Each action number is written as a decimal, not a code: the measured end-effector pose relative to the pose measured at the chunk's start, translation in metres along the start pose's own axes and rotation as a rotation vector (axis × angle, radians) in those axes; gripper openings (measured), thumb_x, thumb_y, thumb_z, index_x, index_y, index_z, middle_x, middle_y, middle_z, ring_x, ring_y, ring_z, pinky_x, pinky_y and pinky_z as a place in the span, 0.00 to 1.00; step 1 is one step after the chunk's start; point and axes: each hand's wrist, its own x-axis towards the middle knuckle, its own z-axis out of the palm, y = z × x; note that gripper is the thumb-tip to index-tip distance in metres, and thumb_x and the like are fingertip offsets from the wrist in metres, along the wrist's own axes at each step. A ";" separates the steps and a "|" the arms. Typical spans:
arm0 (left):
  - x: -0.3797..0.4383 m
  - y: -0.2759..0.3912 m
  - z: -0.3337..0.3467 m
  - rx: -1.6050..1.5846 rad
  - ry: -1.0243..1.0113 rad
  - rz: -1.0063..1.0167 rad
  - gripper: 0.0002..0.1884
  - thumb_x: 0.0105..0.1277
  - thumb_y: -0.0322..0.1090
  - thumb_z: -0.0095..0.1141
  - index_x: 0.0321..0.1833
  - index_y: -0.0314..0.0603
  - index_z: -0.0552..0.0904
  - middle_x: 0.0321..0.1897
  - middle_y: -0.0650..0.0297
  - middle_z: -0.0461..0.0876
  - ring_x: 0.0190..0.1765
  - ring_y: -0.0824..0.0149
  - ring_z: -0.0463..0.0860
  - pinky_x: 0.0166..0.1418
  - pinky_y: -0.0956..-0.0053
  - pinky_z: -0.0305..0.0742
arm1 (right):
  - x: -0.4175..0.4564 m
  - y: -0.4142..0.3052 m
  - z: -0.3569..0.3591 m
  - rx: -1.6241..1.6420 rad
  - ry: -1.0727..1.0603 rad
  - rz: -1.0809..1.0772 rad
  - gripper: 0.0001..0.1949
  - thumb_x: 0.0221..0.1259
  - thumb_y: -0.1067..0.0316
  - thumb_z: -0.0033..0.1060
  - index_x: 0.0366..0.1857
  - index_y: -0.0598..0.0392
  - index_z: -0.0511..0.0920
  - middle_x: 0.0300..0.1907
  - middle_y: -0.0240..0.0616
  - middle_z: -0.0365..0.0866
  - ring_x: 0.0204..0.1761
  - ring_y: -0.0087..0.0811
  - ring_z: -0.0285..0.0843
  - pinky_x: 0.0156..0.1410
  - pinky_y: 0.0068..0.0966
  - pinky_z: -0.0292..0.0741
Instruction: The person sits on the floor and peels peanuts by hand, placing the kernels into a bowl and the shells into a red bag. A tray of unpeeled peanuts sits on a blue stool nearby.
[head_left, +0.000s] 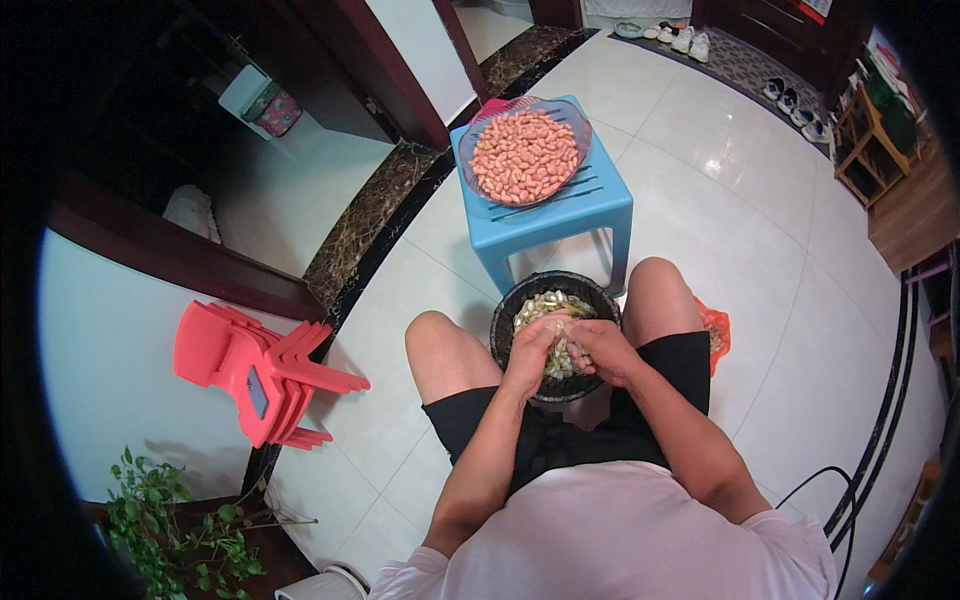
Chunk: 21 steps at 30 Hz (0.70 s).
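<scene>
My left hand (531, 349) and my right hand (609, 351) meet above a black-lined bin (504, 352) between my knees. The fingertips press together around a small pale piece (559, 328) that looks like a peanut pod; my fingers cover much of it. Pale, empty-looking peanut shells (551, 301) lie inside the bin below. Just beyond it, a blue plastic stool (551, 225) carries a clear, pinkish basket (585, 124) heaped with shelled pink peanuts (525, 157).
A red mesh bag (718, 334) of what look like peanuts rests beside my right leg. Stacked red plastic chairs (262, 375), with a flat phone-like device (257, 391) on the seat, stand to the left. A leafy plant (172, 517) grows at lower left. Shoes (690, 43) line the far doorway.
</scene>
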 end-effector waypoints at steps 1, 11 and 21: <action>0.000 -0.001 -0.002 0.019 -0.005 -0.010 0.18 0.83 0.41 0.47 0.64 0.37 0.80 0.48 0.58 0.86 0.45 0.67 0.85 0.51 0.71 0.79 | -0.002 -0.003 0.003 0.026 -0.013 -0.004 0.12 0.75 0.56 0.58 0.45 0.54 0.82 0.26 0.26 0.75 0.21 0.18 0.69 0.23 0.18 0.63; -0.012 0.009 0.022 0.773 0.174 0.269 0.17 0.77 0.33 0.56 0.65 0.36 0.81 0.42 0.56 0.88 0.43 0.70 0.88 0.52 0.74 0.80 | -0.002 0.002 -0.004 0.020 0.020 -0.109 0.12 0.79 0.58 0.54 0.38 0.55 0.80 0.24 0.28 0.75 0.20 0.18 0.69 0.22 0.17 0.61; -0.008 0.007 0.010 1.111 0.185 0.416 0.14 0.79 0.34 0.51 0.61 0.39 0.82 0.48 0.45 0.87 0.51 0.45 0.87 0.55 0.61 0.81 | -0.006 -0.009 0.008 0.028 0.050 -0.019 0.13 0.77 0.57 0.55 0.38 0.56 0.81 0.27 0.31 0.80 0.21 0.19 0.71 0.21 0.18 0.63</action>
